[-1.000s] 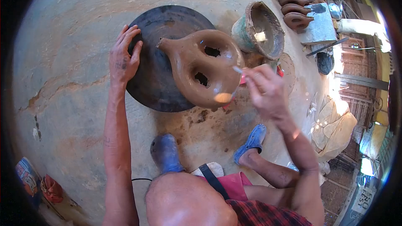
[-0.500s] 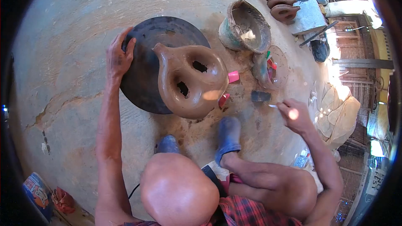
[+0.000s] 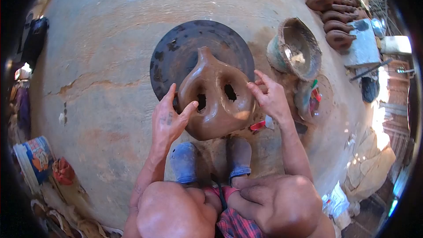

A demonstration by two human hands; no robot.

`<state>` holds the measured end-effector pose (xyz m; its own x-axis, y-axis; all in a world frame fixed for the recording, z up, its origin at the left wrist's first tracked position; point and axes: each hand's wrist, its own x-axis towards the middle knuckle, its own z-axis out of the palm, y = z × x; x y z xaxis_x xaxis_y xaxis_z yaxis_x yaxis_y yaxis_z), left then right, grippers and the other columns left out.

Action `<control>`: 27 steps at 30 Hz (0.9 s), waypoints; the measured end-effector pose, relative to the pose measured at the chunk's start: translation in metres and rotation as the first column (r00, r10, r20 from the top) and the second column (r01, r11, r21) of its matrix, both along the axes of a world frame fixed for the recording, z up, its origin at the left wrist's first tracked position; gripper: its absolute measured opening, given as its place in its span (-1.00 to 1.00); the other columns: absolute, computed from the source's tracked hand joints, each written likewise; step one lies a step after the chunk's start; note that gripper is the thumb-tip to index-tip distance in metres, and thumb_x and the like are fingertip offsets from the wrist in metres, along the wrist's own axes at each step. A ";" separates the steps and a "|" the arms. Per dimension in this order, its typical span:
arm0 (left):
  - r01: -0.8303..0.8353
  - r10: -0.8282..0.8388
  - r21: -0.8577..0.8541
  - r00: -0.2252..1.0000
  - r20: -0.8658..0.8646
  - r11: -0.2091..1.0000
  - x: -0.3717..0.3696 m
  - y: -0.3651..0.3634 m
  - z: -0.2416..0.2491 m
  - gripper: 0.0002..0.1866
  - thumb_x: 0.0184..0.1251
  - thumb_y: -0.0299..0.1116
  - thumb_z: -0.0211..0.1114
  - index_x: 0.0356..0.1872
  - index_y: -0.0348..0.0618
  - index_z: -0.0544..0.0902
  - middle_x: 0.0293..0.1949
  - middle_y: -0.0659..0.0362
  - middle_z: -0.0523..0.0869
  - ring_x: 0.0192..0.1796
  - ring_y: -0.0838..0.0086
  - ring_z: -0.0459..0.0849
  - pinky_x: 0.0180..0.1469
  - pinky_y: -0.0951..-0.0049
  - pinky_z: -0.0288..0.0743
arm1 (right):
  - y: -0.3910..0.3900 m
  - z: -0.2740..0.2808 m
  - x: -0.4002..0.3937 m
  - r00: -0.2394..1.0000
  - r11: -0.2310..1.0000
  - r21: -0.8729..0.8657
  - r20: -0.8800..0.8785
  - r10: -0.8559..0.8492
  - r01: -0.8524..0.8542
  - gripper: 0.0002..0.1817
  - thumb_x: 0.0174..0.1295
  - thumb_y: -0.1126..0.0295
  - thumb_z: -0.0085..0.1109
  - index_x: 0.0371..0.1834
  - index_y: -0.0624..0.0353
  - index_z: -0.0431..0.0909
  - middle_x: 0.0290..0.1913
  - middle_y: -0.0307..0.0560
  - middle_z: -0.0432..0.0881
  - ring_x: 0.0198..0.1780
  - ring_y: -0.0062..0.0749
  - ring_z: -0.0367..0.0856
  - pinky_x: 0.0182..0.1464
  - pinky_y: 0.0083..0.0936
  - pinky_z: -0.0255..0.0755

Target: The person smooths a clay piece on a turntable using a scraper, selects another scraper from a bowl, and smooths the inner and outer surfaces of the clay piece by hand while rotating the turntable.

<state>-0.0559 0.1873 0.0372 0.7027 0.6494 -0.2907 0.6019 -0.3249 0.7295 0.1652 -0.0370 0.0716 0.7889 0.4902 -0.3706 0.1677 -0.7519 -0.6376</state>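
Note:
A wet brown clay piece (image 3: 216,77) with two ragged holes and a narrow neck lies on a round dark disc (image 3: 172,57), its neck pointing away from me. Its wide end reaches past the disc's near edge. At its left side is my left hand (image 3: 169,117), thumb and fingers apart, the thumb close to the left hole. My right hand (image 3: 269,94) is at the right side with its fingers spread, the fingertips near or against the clay. No tool shows in either hand.
A clay-smeared bucket (image 3: 273,55) stands right of the disc, with a bag of small coloured items (image 3: 308,101) below it. Red and white pieces (image 3: 257,125) lie near the right foot. Shaped clay pieces (image 3: 319,1) line the upper right. A painted bucket (image 3: 33,158) is at left.
The clay piece has turned so its neck points away. My left hand has moved from the disc's rim to the clay. My right hand has come in from the right, without the small tool it held.

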 end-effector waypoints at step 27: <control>-0.226 0.218 0.016 0.954 0.206 0.974 0.016 0.006 0.064 -0.23 0.19 -0.26 0.68 0.45 -0.33 0.66 0.13 -0.22 0.87 0.21 0.12 0.89 0.38 0.17 0.64 | 0.027 0.027 -0.030 0.978 0.922 0.388 0.190 -0.084 0.004 -0.25 0.22 0.34 0.68 0.49 0.31 0.61 0.25 0.26 0.78 0.22 0.07 0.81 0.36 -0.19 0.63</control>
